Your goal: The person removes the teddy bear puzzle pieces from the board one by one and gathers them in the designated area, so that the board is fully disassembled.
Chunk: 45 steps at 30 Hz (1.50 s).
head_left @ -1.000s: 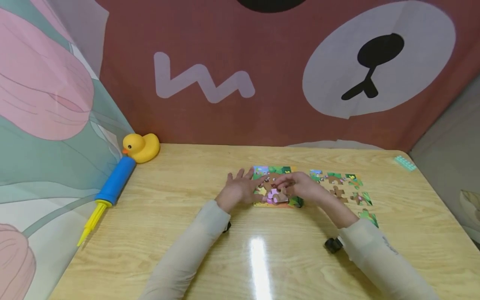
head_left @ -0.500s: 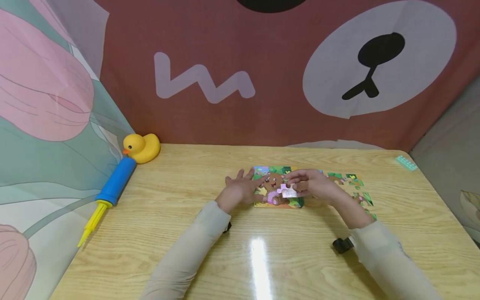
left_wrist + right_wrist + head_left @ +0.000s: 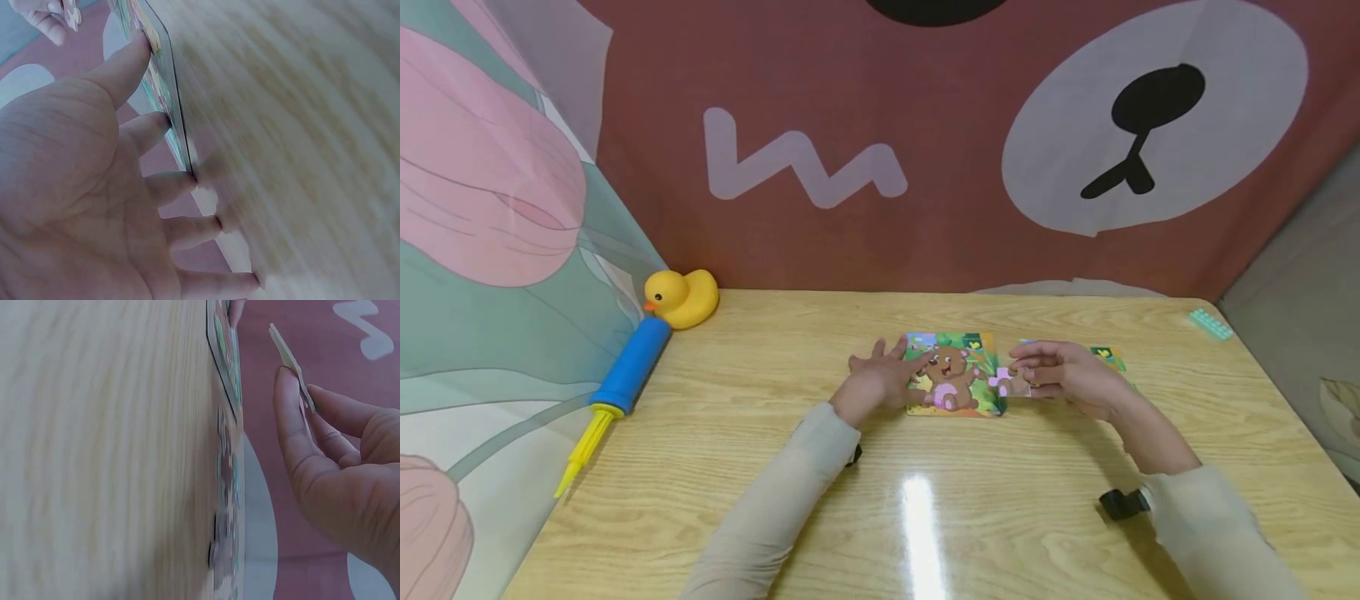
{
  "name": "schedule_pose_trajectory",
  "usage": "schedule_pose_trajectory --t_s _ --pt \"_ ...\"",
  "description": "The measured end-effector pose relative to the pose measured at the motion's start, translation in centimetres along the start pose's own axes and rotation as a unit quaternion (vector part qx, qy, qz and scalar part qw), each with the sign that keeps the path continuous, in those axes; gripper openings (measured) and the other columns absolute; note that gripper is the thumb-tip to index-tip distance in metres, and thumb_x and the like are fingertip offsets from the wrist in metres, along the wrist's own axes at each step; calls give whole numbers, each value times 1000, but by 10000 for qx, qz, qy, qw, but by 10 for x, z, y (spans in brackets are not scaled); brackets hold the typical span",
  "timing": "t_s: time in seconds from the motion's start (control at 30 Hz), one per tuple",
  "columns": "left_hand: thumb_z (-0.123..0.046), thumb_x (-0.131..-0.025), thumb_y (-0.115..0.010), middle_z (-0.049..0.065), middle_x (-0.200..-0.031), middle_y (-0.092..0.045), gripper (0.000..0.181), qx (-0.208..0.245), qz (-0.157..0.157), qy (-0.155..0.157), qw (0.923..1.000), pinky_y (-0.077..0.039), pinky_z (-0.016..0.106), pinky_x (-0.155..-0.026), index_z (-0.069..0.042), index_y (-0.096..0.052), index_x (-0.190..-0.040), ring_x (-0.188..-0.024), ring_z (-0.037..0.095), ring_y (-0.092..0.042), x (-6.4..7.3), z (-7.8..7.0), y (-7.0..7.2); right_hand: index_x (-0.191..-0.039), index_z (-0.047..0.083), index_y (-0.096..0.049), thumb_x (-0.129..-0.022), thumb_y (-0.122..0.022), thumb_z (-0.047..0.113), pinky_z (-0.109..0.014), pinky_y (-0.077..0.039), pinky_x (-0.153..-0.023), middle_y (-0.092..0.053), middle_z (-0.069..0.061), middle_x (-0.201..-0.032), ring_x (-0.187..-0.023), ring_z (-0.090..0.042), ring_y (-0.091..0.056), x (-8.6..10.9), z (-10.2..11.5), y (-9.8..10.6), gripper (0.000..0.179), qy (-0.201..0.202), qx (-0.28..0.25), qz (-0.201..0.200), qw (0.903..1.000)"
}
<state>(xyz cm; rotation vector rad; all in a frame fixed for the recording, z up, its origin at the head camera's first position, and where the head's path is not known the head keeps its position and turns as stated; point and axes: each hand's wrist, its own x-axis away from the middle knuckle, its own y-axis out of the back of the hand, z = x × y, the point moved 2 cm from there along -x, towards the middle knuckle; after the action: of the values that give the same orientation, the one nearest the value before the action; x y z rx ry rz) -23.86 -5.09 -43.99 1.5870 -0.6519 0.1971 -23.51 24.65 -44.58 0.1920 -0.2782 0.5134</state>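
A pink-and-brown jigsaw piece [image 3: 1015, 382] is pinched between the thumb and fingers of my right hand [image 3: 1078, 379], lifted above the table just right of the puzzle board. In the right wrist view the piece [image 3: 292, 365] shows edge-on, clear of the tabletop. My left hand [image 3: 883, 375] lies spread at the left side of the bear-picture puzzle board [image 3: 951, 379]. Its thumb and some fingertips touch the board's edge, while other fingertips rest on the wood, as the left wrist view shows. Loose jigsaw pieces [image 3: 224, 544] lie right of the board, mostly hidden under my right hand in the head view.
On the left of the wooden table [image 3: 775, 500] are a yellow rubber duck [image 3: 683, 297] and a blue-and-yellow hand pump [image 3: 628, 367]. A small teal studded block [image 3: 1211, 323] sits at the far right corner. A printed cloth backdrop [image 3: 820, 242] rises behind the table.
My right hand has moved right with the jigsaw piece, from over the board to beside it, uncovering the bear picture. The left hand has stayed put.
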Motion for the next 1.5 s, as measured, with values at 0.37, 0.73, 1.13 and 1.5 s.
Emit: schedule_pose_trajectory --t_s 0.37,0.73,1.13,1.5 --pt "-67 -96 -50 0 -173 3 78 -5 18 -3 10000 -18 75 -117 -51 -8 -160 -159 37 -2 -1 0 -1 -152 -5 -34 -105 -55 11 -27 -59 -91 -66 8 -130 -110 -6 -69 28 -14 26 54 -76 -154 -30 9998" --pt "-68 -96 -48 1 -173 3 78 1 35 -32 10000 -18 76 -116 -51 -7 -160 -159 38 -1 -2 0 0 -153 -4 -33 -107 -49 9 -28 -59 -92 -63 16 -131 -113 -2 -66 53 -28 47 50 -58 -66 -150 9998" --pt "-65 -98 -48 1 -173 4 76 29 144 10 9999 -16 77 -116 -50 -6 -160 -159 37 1 -1 -2 1 -149 -6 -36 -107 -45 6 -30 -60 -89 -66 15 -125 -110 -1 -66 73 -44 57 44 -184 170 -209 9995" --pt "-65 -98 -47 0 -173 6 76 38 188 35 9998 -16 77 -116 -51 -4 -159 -159 37 2 -2 -2 0 -149 -9 -39 -107 -47 7 -36 -61 -85 -53 -31 -143 -106 3 -65 78 -47 49 46 -303 1100 -386 9927"
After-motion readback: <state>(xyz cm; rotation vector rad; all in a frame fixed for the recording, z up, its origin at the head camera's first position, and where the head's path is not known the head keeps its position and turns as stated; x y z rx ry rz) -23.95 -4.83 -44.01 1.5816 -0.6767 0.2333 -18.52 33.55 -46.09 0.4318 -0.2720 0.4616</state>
